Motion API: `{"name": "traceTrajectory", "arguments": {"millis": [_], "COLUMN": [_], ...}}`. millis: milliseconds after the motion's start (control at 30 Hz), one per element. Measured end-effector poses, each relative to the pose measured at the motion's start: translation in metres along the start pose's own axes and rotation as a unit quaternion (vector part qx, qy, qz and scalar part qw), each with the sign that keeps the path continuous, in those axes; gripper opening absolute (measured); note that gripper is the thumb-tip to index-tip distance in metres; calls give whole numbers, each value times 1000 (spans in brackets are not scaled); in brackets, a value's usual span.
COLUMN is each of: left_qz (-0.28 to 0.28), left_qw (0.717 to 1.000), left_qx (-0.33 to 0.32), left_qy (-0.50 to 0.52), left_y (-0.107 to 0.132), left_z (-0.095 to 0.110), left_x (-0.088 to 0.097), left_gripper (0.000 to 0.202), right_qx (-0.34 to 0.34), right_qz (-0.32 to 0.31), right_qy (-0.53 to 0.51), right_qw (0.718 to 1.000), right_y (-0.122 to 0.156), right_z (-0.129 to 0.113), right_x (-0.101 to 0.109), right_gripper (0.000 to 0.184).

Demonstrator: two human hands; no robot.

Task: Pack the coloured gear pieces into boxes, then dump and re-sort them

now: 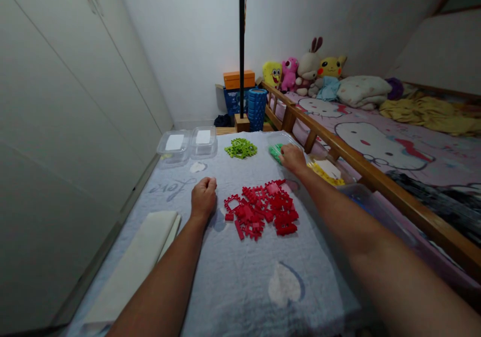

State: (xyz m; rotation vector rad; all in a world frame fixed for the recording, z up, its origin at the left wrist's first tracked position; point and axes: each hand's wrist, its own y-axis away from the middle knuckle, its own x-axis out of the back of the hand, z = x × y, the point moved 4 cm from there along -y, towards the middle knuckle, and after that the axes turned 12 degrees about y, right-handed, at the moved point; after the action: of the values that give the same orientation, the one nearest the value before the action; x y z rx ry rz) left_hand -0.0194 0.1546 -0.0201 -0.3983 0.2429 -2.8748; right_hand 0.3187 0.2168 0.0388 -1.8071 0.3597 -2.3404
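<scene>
My left hand (203, 196) rests on the cloth as a loose fist, with no object visible in it. Just right of it spreads a pile of red plastic building pieces (263, 209), some frame-shaped with toothed edges. My right hand (292, 157) reaches forward to a clear plastic container (286, 137) holding darker green pieces (275, 151). Its fingers are curled at the container's near right side; whether they pinch a piece or the rim is hidden. Between the hands, farther back, lies a heap of lime-green pieces (241, 148).
Two clear containers with white labels (175, 142) stand at the back left. A container of yellow pieces (326, 171) and one with blue contents (361, 199) line the right edge, beside a wooden bed rail (338, 154). A folded white sheet (139, 262) lies front left.
</scene>
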Motion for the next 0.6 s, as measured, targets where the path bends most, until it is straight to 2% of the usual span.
{"name": "traceTrajectory", "arguments": {"millis": [333, 600], "left_qz": [-6, -12], "left_qw": [1000, 1000], "left_qx": [-8, -7], "left_qy": [-1, -4], "left_y": [0, 0], "left_z": [0, 2], "left_x": [0, 0], "left_gripper": [36, 36], "right_qx": [-51, -89], "right_qz": [-26, -91], "right_qy": [6, 10], "right_qw": [998, 992], "right_y": [-39, -44], "right_z": [48, 79], "right_x": [-24, -27], "right_gripper": [22, 20]}}
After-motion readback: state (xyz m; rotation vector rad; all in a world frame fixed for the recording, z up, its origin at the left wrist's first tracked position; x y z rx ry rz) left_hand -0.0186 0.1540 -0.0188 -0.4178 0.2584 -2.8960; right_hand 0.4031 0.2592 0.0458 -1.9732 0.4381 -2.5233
